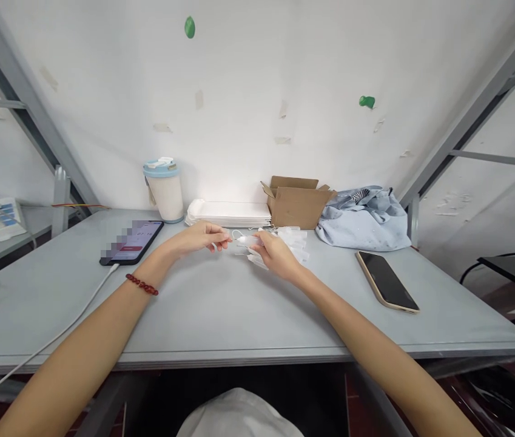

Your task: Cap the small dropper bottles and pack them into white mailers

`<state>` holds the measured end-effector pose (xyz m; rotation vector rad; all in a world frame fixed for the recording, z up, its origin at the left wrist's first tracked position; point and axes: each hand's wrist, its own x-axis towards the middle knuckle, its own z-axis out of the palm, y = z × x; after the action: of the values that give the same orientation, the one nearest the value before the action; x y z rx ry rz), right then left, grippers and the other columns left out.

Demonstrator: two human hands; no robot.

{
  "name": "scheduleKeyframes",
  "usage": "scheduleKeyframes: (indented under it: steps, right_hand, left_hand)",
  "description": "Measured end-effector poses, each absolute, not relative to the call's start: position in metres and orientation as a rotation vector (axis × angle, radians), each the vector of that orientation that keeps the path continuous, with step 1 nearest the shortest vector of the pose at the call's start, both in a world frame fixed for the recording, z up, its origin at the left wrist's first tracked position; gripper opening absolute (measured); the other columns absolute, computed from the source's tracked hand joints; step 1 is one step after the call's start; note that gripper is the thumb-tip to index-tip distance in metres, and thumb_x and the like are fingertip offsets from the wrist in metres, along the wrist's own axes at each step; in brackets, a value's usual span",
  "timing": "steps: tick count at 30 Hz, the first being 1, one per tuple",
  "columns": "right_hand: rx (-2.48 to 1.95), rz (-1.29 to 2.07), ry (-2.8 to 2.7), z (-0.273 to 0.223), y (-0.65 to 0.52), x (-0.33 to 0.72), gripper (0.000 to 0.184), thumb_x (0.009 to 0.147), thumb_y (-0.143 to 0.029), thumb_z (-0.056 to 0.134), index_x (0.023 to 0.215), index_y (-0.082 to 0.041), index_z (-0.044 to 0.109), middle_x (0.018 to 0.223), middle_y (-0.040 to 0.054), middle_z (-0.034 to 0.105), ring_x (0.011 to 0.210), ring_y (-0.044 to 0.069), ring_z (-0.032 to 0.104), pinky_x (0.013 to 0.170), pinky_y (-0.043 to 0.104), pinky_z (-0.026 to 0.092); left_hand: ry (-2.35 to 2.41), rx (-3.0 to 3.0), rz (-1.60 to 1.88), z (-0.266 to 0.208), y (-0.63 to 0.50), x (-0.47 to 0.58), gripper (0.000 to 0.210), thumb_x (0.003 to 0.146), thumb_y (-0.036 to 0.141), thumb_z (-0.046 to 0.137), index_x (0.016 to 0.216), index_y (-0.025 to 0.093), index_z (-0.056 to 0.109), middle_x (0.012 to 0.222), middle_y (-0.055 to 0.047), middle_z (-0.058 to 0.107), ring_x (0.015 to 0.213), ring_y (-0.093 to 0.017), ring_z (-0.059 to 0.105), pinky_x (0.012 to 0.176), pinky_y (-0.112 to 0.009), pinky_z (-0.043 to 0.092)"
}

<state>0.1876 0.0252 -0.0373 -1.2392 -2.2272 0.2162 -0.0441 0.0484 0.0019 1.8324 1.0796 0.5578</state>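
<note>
My right hand (pixel 276 252) is closed around a small white translucent tube-like piece (pixel 249 240) with a thin white loop of string (pixel 238 233) at its left end. My left hand (pixel 205 237) faces it, thumb and forefinger pinched together close to the loop. What those fingertips grip is too small to make out. Under and behind my right hand lies a pile of similar white translucent pieces (pixel 297 241) on the grey table (pixel 221 309).
Along the wall stand a cup with a blue lid (pixel 165 189), stacked white trays (pixel 234 212), an open cardboard box (pixel 300 205) and a crumpled light-blue cloth (pixel 364 221). A phone on a white cable (pixel 134 241) lies left; another phone (pixel 388 281) lies right.
</note>
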Motion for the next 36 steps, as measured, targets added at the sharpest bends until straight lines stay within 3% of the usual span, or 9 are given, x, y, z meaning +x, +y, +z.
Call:
scheduleKeyframes:
  steps: [18, 32, 36]
  right_hand:
    - [-1.06, 0.194, -2.302, -0.045, 0.025, 0.189, 0.019, 0.091, -0.015, 0.045, 0.108, -0.015, 0.054, 0.093, 0.0089, 0.061, 0.078, 0.017, 0.056, 0.069, 0.028, 0.041]
    - [-1.068, 0.121, -2.394, -0.046, 0.016, 0.184, 0.018, 0.092, -0.014, 0.043, 0.108, -0.015, 0.052, 0.093, 0.0076, 0.059, 0.072, 0.015, 0.052, 0.066, 0.025, 0.04]
    - [-1.107, 0.121, -2.398, -0.043, 0.018, 0.184, 0.019, 0.092, -0.016, 0.043, 0.109, -0.015, 0.052, 0.094, 0.0077, 0.06, 0.074, 0.015, 0.053, 0.065, 0.026, 0.04]
  left_hand:
    - [0.987, 1.844, 0.551, 0.001, 0.038, -0.031, 0.03, 0.076, 0.046, 0.063, 0.069, 0.017, 0.061, 0.062, 0.001, 0.055, 0.062, -0.013, 0.049, 0.063, -0.027, 0.04]
    - [0.968, 1.859, 0.497, -0.002, 0.036, -0.03, 0.025, 0.075, 0.04, 0.064, 0.065, 0.017, 0.064, 0.06, 0.0, 0.056, 0.059, -0.012, 0.048, 0.061, -0.026, 0.039]
    - [0.986, 1.827, 0.501, 0.0, 0.039, -0.036, 0.026, 0.076, 0.043, 0.064, 0.07, 0.018, 0.068, 0.07, -0.002, 0.064, 0.067, -0.014, 0.054, 0.065, -0.027, 0.043]
